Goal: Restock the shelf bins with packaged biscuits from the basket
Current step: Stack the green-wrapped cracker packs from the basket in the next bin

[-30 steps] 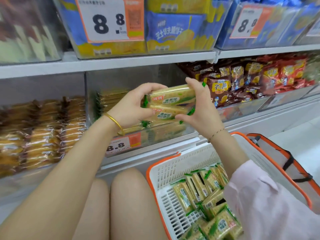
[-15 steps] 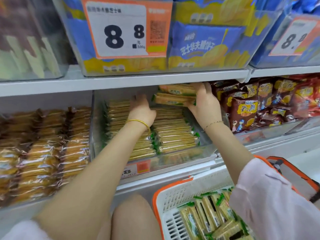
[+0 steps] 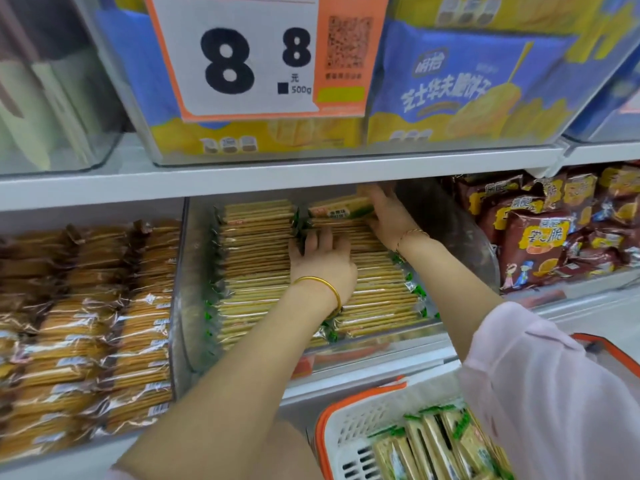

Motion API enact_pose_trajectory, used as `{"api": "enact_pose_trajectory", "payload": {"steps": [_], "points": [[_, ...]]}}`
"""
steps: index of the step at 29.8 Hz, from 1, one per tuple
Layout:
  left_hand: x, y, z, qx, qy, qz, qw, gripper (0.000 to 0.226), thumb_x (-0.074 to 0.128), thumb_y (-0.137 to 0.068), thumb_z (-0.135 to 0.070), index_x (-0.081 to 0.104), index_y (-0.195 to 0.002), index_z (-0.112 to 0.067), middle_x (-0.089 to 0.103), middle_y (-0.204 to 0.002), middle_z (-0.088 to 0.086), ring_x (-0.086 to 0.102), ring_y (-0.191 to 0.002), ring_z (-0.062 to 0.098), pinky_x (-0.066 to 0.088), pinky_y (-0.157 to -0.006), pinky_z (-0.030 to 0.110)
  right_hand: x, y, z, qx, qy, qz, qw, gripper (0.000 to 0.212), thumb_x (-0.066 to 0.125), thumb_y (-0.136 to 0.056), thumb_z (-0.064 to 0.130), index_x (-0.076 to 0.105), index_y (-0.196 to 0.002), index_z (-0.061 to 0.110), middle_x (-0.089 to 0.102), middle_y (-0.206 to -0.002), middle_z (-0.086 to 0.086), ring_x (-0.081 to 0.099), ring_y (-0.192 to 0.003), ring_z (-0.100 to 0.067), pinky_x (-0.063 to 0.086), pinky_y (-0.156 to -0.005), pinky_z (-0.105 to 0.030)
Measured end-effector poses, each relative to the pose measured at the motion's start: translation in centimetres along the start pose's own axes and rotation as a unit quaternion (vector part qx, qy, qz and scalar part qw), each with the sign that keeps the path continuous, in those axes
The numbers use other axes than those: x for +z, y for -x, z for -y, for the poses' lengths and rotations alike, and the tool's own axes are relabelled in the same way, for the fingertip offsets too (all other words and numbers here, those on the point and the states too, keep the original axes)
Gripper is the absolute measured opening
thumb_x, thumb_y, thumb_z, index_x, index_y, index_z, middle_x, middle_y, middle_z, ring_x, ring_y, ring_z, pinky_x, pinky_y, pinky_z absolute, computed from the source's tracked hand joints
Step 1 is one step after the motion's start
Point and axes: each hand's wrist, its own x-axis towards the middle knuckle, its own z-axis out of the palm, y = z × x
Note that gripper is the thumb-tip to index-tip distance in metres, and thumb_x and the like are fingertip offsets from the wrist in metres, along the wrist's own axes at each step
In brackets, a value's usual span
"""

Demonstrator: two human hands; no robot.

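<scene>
Head view, the only one. Reaches with both arms into the clear shelf bin (image 3: 194,306) under the big price tag (image 3: 242,57). Pinches one biscuit pack (image 3: 341,206) with the right hand (image 3: 389,220), with closed grip on its right end, and holds it at the very back of the bin, on top of the right row, just below the shelf board (image 3: 242,178). Rests the left hand (image 3: 322,261) on the rows of packs (image 3: 256,271) already inside, with spread grip, flat near the seam between the two rows, holding nothing. Appears to be the placing step, with the pack not yet released. Judging by the bin: filled from front almost to back with two tight rows, so little room left there. Judging by the basket (image 3: 323,427) at bottom right: holds more green-edged packs (image 3: 433,448) of the same kind, so more rounds to do, perhaps in another bin. Cannot tell how many, because of the picture edge and the pink sleeve (image 3: 554,393). Touches neither the brown packs (image 3: 86,323) at left nor the red-brown bags (image 3: 533,244) at right.
</scene>
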Motion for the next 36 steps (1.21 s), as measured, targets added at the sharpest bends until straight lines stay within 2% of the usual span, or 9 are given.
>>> {"api": "enact_pose_trajectory", "payload": {"steps": [4, 8, 15, 20, 24, 26, 30, 33, 36], "points": [[0.3, 0.1, -0.1, 0.001, -0.009, -0.023, 1.000, 0.050, 0.032, -0.095, -0.026, 0.025, -0.144, -0.021, 0.017, -0.153, 0.009, 0.010, -0.142, 0.028, 0.007, -0.113, 0.057, 0.4, -0.9, 0.4, 0.043, -0.081, 0.021, 0.996, 0.040, 0.044, -0.096, 0.015, 0.044, -0.135, 0.019, 0.034, -0.142, -0.011, 0.039, -0.126, -0.026, 0.027, -0.097, -0.021], [0.4, 0.2, 0.0, 0.004, -0.004, -0.025, 1.000, 0.051, 0.032, -0.095, -0.027, 0.024, -0.146, -0.023, 0.016, -0.154, 0.007, 0.009, -0.142, 0.027, 0.007, -0.114, 0.057, 1.7, -1.5, 0.0, 0.067, -0.027, 0.024, 0.997, 0.032, 0.036, -0.101, 0.022, 0.057, -0.124, 0.015, 0.048, -0.134, -0.011, 0.047, -0.120, -0.026, 0.034, -0.099, -0.027], [0.0, 0.2, 0.1, 0.006, -0.001, -0.001, 1.000, 0.053, 0.030, -0.096, -0.028, 0.018, -0.148, -0.025, 0.011, -0.157, 0.006, 0.005, -0.145, 0.025, 0.003, -0.115, 0.056, 0.9, -0.3, 0.8, 0.057, 0.024, 0.046, 0.997, 0.039, 0.031, -0.101, 0.013, 0.038, -0.140, 0.015, 0.048, -0.137, -0.013, 0.048, -0.122, -0.028, 0.039, -0.100, -0.032], [-1.8, 3.1, -1.5, 0.020, -0.026, -0.030, 0.999, 0.043, 0.037, -0.093, -0.024, 0.039, -0.136, -0.018, 0.035, -0.143, 0.009, 0.024, -0.136, 0.028, 0.019, -0.110, 0.053, -2.0, 3.8, 2.3, 0.035, -0.005, -0.041, 0.999, 0.045, 0.035, -0.096, 0.001, 0.042, -0.139, 0.012, 0.044, -0.142, -0.011, 0.042, -0.129, -0.027, 0.031, -0.105, -0.026], [-2.7, 8.5, -4.3, 0.101, 0.028, -0.202, 0.974, 0.032, 0.040, -0.083, -0.019, 0.060, -0.108, -0.018, 0.058, -0.114, 0.002, 0.050, -0.105, 0.030, 0.036, -0.083, 0.040, -4.5, 14.8, 2.4, -0.037, -0.145, -0.180, 0.972, 0.035, 0.045, -0.092, 0.003, 0.058, -0.122, 0.012, 0.058, -0.120, -0.003, 0.054, -0.112, -0.010, 0.036, -0.096, -0.011], [-1.7, 11.7, -5.6, 0.190, 0.099, -0.253, 0.943, 0.037, 0.036, -0.075, -0.020, 0.063, -0.098, -0.016, 0.064, -0.103, 0.002, 0.055, -0.092, 0.030, 0.042, -0.074, 0.038, -4.6, 21.0, 1.5, -0.002, -0.247, -0.233, 0.941, 0.030, 0.043, -0.092, 0.006, 0.061, -0.113, 0.020, 0.062, -0.110, 0.001, 0.059, -0.104, -0.008, 0.046, -0.090, -0.018], [4.0, 16.6, -7.6, 0.312, 0.159, -0.086, 0.933, 0.034, 0.038, -0.080, -0.012, 0.063, -0.102, -0.010, 0.063, -0.104, 0.007, 0.054, -0.096, 0.029, 0.045, -0.079, 0.039, 0.1, 29.8, -3.8, 0.197, -0.285, -0.190, 0.919, 0.035, 0.039, -0.095, -0.002, 0.060, -0.096, 0.027, 0.065, -0.096, 0.000, 0.064, -0.080, -0.013, 0.053, -0.073, -0.030], [10.0, 17.4, -7.1, 0.296, 0.158, 0.095, 0.937, 0.035, 0.039, -0.091, -0.007, 0.058, -0.120, -0.012, 0.056, -0.122, 0.008, 0.047, -0.115, 0.028, 0.040, -0.095, 0.041, 4.8, 35.0, -8.2, 0.342, -0.174, -0.069, 0.921, 0.029, 0.040, -0.093, -0.003, 0.063, -0.105, 0.011, 0.065, -0.109, -0.013, 0.062, -0.086, -0.020, 0.052, -0.076, -0.030], [13.6, 17.7, -5.9, 0.238, 0.146, 0.195, 0.940, 0.038, 0.037, -0.093, -0.003, 0.057, -0.124, -0.012, 0.052, -0.129, 0.008, 0.044, -0.123, 0.025, 0.036, -0.101, 0.035, 8.1, 38.4, -10.7, 0.401, -0.034, 0.080, 0.912, 0.037, 0.037, -0.094, -0.002, 0.060, -0.118, 0.014, 0.063, -0.117, -0.011, 0.062, -0.091, -0.026, 0.053, -0.074, -0.035]]}}
